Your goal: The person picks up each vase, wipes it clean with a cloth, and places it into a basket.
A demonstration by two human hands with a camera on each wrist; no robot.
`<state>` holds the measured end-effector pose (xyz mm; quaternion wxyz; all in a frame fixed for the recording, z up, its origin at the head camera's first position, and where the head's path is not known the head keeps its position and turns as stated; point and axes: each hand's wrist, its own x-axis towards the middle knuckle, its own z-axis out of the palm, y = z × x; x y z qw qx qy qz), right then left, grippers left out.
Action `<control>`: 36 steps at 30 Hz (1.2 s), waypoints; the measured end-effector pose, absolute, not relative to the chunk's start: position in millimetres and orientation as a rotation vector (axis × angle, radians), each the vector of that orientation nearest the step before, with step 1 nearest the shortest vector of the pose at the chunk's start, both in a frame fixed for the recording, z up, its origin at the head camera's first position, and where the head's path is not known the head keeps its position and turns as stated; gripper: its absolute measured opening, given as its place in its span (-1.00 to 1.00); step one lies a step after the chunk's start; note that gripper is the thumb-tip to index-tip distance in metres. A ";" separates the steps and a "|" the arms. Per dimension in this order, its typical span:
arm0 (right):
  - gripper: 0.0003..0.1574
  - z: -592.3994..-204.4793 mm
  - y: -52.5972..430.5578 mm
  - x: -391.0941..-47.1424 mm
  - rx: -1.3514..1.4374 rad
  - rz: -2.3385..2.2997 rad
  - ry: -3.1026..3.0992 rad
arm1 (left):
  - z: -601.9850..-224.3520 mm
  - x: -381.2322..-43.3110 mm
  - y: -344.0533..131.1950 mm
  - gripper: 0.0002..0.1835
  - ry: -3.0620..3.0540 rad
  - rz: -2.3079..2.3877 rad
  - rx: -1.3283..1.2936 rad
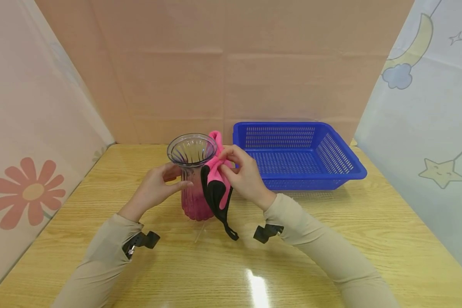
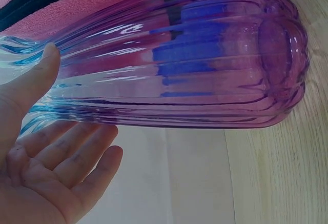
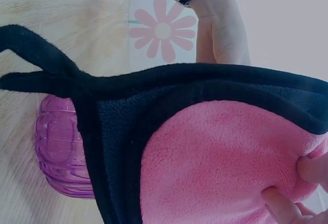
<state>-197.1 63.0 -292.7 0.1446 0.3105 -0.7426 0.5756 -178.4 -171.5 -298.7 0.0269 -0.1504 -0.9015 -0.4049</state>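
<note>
A ribbed glass vase [image 1: 195, 207], purple-pink below and bluish clear at its flared rim, stands upright on the table. My left hand [image 1: 154, 188] holds it around the neck. In the left wrist view its thumb lies on the glass and its fingers bend along the other side. My right hand [image 1: 246, 175] pinches a pink cloth with black trim and a hanging loop [image 3: 215, 152] at the rim's right side. The cloth drapes down outside the vase. In the right wrist view it hides much of the vase [image 3: 61, 157] and my left fingers.
A blue plastic basket [image 1: 354, 173] with slotted walls stands on the wooden table [image 1: 177, 269] behind and right of the vase. An upright tan backing [image 1: 158, 72] closes off the rear, and printed panels stand at left and right.
</note>
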 end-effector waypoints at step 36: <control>-0.86 -314.5 58.2 -199.7 0.998 1.370 -2.300 | -298.2 -177.1 -171.2 -0.30 -2.804 -1.245 -0.433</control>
